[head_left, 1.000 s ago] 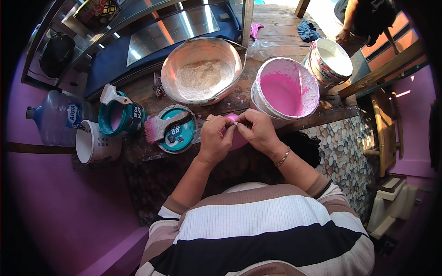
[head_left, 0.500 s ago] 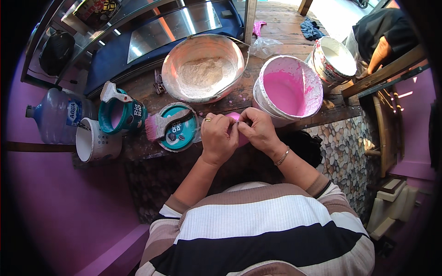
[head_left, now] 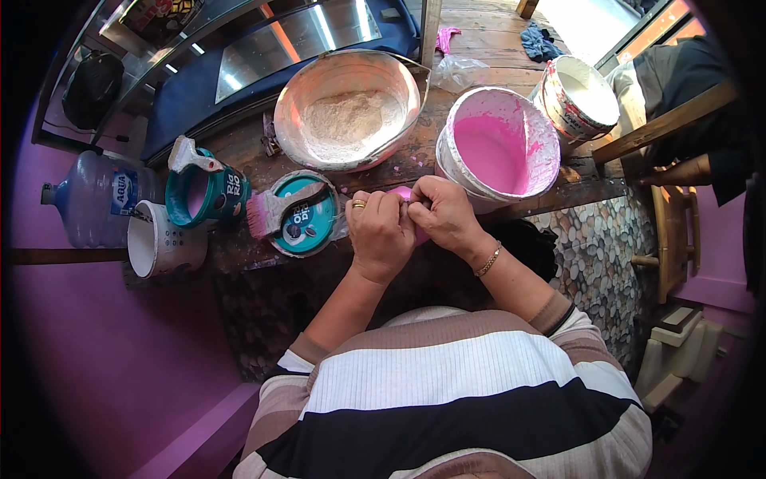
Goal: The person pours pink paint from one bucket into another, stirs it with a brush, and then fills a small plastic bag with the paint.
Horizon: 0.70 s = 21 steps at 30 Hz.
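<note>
My left hand (head_left: 379, 239) and my right hand (head_left: 444, 215) are close together at the table's near edge. Both have fingers curled in a pinch at the top of a rounded pink bag-like thing (head_left: 402, 192), mostly hidden beneath them. Just left of my left hand, a wide brush (head_left: 275, 209) with pink bristles lies across a teal lid (head_left: 307, 226). Right of my hands stands a white bucket (head_left: 519, 191) holding pink paint (head_left: 488, 153). Beyond them is a large basin (head_left: 287, 132) with pale powder (head_left: 351, 120) in it.
To the left are a teal tub (head_left: 209, 209) with a brush (head_left: 191, 157) over its rim, a white pot (head_left: 179, 246) and a water jug (head_left: 92, 195). A paint-smeared bucket (head_left: 562, 112) stands back right, near another person (head_left: 686, 72). A clear plastic bag (head_left: 459, 73) lies behind.
My hands stay pinched together on the pink thing with small finger shifts. At the right the other person has moved nearer, an arm now lower. The view has shifted slightly.
</note>
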Tool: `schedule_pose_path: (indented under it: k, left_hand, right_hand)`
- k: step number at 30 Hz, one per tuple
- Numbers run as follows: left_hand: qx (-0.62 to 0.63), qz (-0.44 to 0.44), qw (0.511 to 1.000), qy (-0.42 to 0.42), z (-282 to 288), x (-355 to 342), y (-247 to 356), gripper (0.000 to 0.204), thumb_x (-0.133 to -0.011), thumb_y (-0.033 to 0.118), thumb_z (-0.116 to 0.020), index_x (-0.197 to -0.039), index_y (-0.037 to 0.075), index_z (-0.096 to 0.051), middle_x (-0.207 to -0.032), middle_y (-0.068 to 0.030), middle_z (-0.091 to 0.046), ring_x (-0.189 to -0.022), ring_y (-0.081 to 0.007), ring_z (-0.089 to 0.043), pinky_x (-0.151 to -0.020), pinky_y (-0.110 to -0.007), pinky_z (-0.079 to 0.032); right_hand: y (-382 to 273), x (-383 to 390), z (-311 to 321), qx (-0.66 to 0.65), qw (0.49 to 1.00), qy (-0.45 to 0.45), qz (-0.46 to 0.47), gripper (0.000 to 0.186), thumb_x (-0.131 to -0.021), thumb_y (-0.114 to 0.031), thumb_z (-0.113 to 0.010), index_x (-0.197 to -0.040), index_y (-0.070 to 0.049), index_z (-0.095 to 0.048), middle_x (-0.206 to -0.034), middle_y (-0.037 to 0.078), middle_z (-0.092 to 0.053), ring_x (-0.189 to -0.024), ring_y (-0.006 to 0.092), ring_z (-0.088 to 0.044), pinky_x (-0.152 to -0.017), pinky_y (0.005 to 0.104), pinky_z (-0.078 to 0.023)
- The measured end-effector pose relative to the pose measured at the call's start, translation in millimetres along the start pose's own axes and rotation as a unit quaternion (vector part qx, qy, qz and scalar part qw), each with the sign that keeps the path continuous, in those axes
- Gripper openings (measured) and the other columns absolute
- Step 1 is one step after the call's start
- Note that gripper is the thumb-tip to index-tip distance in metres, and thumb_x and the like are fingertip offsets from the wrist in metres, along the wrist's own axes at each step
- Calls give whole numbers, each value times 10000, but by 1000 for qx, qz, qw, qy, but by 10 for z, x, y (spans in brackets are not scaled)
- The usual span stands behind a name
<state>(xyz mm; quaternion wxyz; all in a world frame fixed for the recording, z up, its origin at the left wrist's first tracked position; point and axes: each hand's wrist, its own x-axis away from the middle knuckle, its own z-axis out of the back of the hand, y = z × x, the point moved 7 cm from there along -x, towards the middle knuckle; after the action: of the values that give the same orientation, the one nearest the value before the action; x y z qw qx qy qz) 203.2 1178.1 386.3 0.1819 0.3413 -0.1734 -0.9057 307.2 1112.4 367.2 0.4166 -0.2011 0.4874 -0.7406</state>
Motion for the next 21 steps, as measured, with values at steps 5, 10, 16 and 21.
schedule_pose_path:
  k: [5, 10, 16, 21]
  left_hand:
    - [27, 25, 999, -23, 12, -68, -109, 80, -754, 82, -654, -747, 56, -578, -752, -113, -566, -740, -320, -526, -694, -427, -382]
    - [131, 77, 984, -97, -11, -147, -183, 37, -780, 46, -674, -785, 21, -647, -759, -132, -625, -722, -324, -553, -681, -416, -422]
    - [158, 90, 979, -88, 2, -123, -221, 44, -784, 56, -689, -787, 27, -656, -764, -121, -638, -709, -303, -560, -679, -397, -419]
    - [174, 80, 978, -89, 31, -113, -206, 55, -752, 37, -694, -763, 37, -640, -750, -125, -622, -709, -332, -563, -655, -429, -428]
  right_hand:
    - [-18, 20, 18, -12, 1000, 4, -6, 117, -747, -94, -628, -751, 16, -588, -724, 154, -585, -661, 302, -576, -613, 382, -465]
    - [19, 36, 67, -12, 999, 43, 28, 91, -788, -68, -640, -818, 16, -631, -756, 151, -610, -706, 293, -600, -649, 366, -482]
    - [-71, 68, 74, -8, 999, 39, 20, 92, -793, -68, -650, -852, 3, -656, -797, 147, -621, -735, 288, -618, -652, 369, -485]
    - [-158, 78, 81, 31, 996, 46, 68, 81, -793, -73, -650, -847, -12, -653, -795, 139, -613, -719, 302, -614, -640, 387, -486]
